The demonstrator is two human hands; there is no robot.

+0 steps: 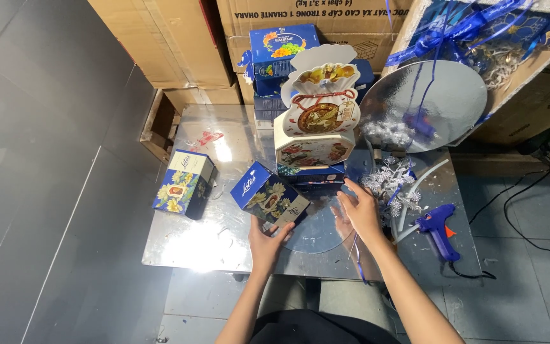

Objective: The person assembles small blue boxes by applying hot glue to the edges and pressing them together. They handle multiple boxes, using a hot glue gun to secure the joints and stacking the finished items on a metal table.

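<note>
My left hand [267, 237] grips the near corner of a small blue box with flower print [268, 195] — fingers curled under its lower edge, thumb on the side, box tilted on the metal table [192, 245] just left of a clear round disc [316, 230]. My right hand [359, 210] lies flat with fingers spread loosely on that disc's right edge, pinching nothing, just in front of the stacked gift tins and pouch-shaped box [318, 121]. A second blue box [184, 183] stands well to the left, silver snowflake trim [391, 185] sits just beside my right hand and a blue glue gun [437, 229] lies near — round silver board [431, 105] leans behind.
</note>
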